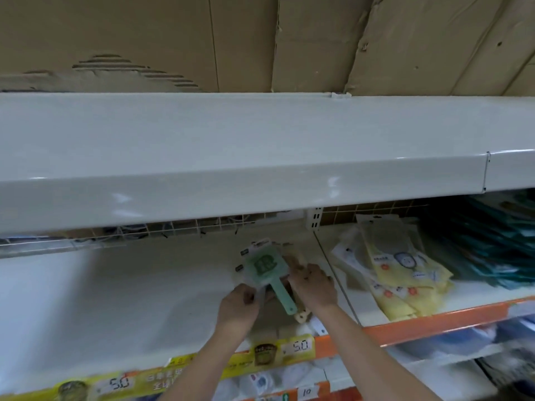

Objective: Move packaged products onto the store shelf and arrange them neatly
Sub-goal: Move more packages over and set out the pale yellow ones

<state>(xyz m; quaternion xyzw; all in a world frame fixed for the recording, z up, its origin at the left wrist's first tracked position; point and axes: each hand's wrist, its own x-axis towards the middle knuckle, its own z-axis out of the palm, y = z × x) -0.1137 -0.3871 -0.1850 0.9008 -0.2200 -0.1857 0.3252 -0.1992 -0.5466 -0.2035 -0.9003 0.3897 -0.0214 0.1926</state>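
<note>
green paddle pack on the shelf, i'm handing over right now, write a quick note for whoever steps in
Left hand grips the lower left edge of the green paddle pack; right hand rests on its right side.
The pack lies on the middle shelf, on a small pile of similar packs.
Yellow packs and teal packs sit in the next bay to the right.
Done: the pile has been started.
Left: square up the pile, let go, and fill the bare shelf to the left.

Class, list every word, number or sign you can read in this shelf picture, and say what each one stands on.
"50" on the yellow price label at the shelf's front edge.
"50" on the yellow price label further left.
"10" on the white tag on the edge of the shelf below.
Yellow strip lettering: too blurred to read.
Green paddle-shaped package between the hands: a mark, unreadable.
Yellow packets at right: print too small.
</note>
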